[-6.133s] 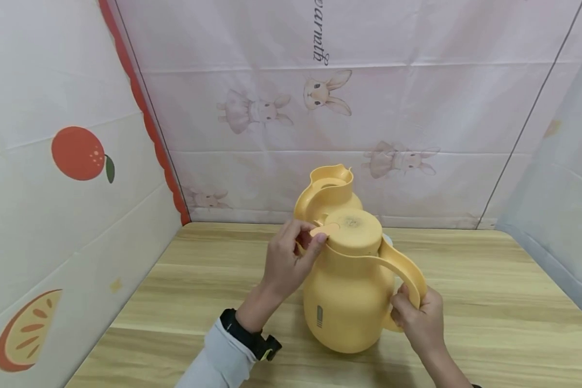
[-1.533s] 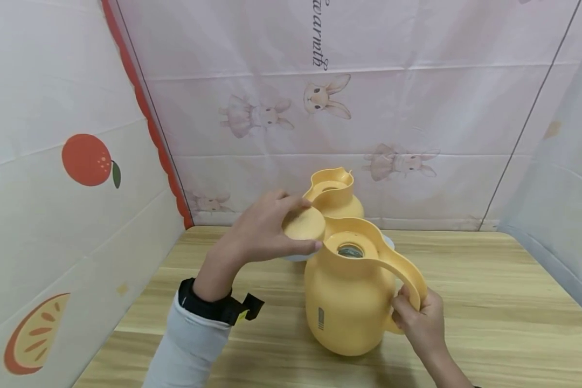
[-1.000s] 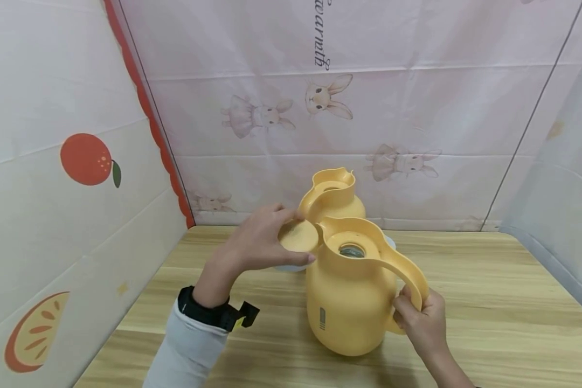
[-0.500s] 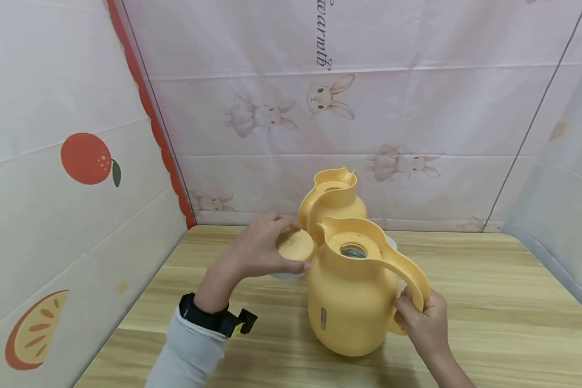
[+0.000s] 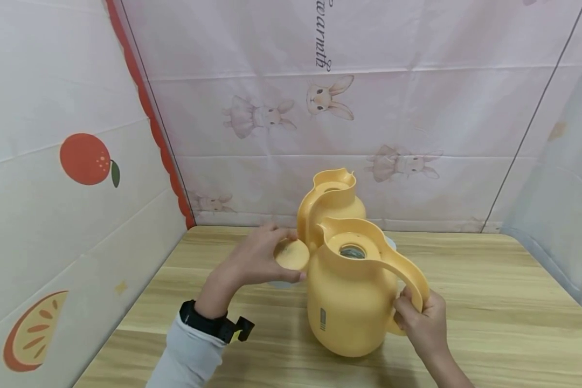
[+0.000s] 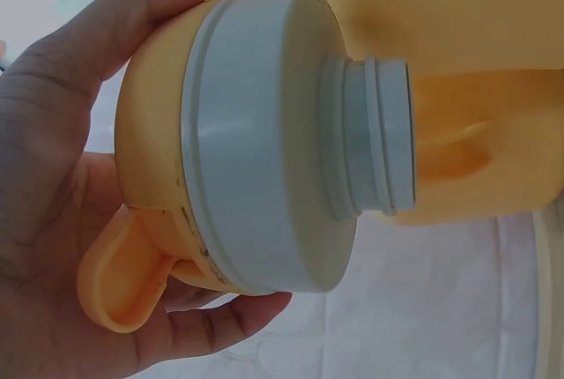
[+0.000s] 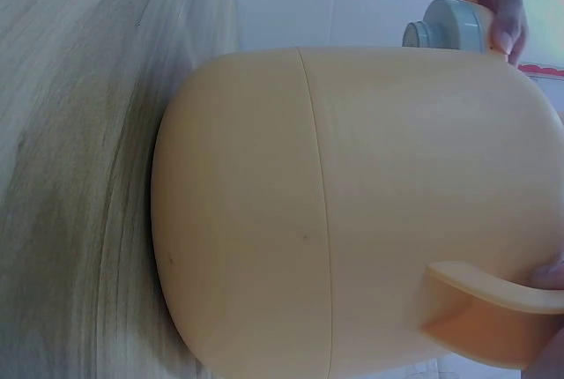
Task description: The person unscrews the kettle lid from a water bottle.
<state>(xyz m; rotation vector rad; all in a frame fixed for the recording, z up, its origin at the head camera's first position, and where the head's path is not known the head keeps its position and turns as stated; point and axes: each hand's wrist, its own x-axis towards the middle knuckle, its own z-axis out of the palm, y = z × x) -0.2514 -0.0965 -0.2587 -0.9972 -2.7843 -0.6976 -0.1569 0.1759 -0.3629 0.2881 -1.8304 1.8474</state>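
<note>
A yellow thermos jug (image 5: 344,307) stands upright on the wooden table, its round mouth (image 5: 352,251) uncovered. My right hand (image 5: 424,318) grips the jug's handle (image 5: 414,275). To the left of the jug, my left hand (image 5: 252,258) holds its stopper lid (image 5: 291,255), thumb and fingers spread round the yellow cap. In the left wrist view the lid's pale grey underside (image 6: 256,141) has a narrow threaded neck (image 6: 379,137) pointing away from the palm, and an orange tab (image 6: 123,273) sits near the fingers. The right wrist view shows the lid beyond the jug body (image 7: 352,211).
Close behind the jug stands a second, similar yellow jug (image 5: 339,205), partly hidden, also without a cap. A whitish edge (image 5: 391,243) shows behind the front jug. Printed cloth walls (image 5: 271,178) enclose the wooden table (image 5: 490,302) at the back and both sides.
The lid, at first seated on the front jug, has come off in my left hand. Over the last second and a half that hand has lowered it leftward. My right hand stays on the handle.
</note>
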